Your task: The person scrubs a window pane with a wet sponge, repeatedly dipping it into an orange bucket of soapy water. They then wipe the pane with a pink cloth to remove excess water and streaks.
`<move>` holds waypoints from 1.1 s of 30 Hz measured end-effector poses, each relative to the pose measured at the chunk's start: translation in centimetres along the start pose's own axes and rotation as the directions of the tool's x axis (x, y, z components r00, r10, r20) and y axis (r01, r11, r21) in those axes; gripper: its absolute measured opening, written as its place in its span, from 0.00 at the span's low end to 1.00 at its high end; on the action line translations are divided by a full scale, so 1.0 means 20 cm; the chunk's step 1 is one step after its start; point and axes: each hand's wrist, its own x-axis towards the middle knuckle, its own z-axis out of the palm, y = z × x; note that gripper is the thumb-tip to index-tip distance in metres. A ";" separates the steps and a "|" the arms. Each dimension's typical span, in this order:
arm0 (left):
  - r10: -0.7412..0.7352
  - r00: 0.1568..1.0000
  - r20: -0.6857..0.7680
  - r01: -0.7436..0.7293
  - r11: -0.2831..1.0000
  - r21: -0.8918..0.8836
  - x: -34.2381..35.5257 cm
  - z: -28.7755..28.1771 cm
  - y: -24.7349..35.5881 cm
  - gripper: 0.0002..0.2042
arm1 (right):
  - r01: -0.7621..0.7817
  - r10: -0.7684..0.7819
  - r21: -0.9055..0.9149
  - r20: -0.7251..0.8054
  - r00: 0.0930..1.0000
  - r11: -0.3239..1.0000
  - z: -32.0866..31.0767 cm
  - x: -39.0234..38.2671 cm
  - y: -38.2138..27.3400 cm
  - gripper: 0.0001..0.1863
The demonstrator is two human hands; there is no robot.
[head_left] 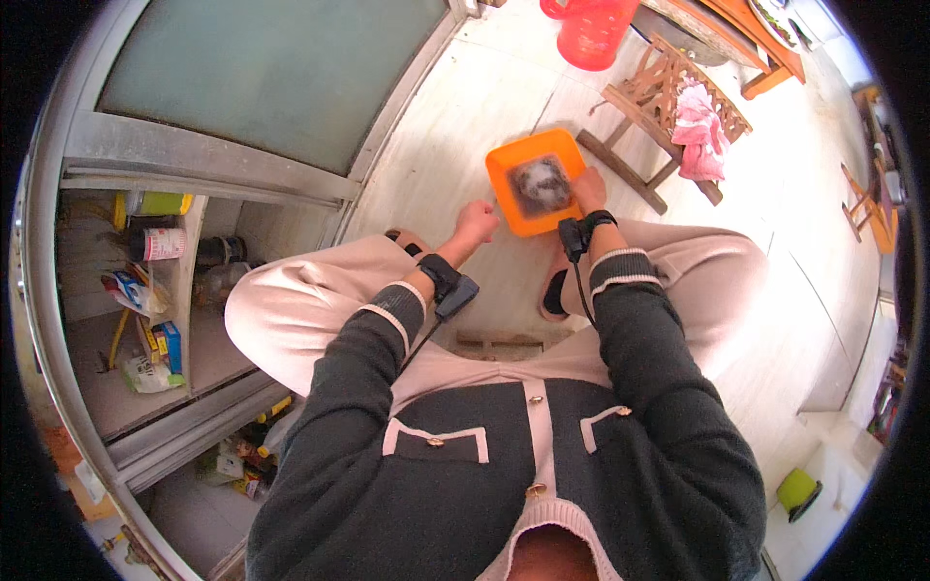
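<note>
An orange square basin [501, 165] stands on the floor in front of me, between my feet. Dark, cloudy water with white foam [542, 184] fills its bottom. My right hand [588, 191] is closed at the basin's right rim; what its fingers grip, if anything, is hidden. Just left of the basin, apart from it, my left hand [477, 224] is curled into a fist with nothing visible in it. Black devices with cables are strapped to both my wrists.
A wooden folding stool [635, 121] with a pink cloth [699, 131] over it stands right of the basin. A red pitcher [593, 34] is beyond. At my left, an open cabinet [194, 290] holds jars and packets beneath a sliding glass panel [271, 77]. A wooden table [741, 15] stands at far right.
</note>
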 end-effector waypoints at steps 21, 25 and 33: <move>0.533 0.815 -0.225 -0.300 0.722 0.624 0.32 -0.42 -0.02 0.17 | 0.075 -0.242 0.489 0.287 0.927 0.869 0.40 -0.09 -0.50 0.11; 0.447 0.875 -0.185 -0.237 0.730 0.641 0.39 -0.40 0.02 0.25 | -0.017 -0.172 0.530 0.304 0.937 0.848 0.39 -0.14 -0.59 0.10; 0.292 0.884 -0.364 -0.085 0.869 0.488 0.69 -0.30 0.01 0.25 | 0.130 -0.290 0.454 0.303 0.908 0.881 0.49 -0.07 -0.65 0.13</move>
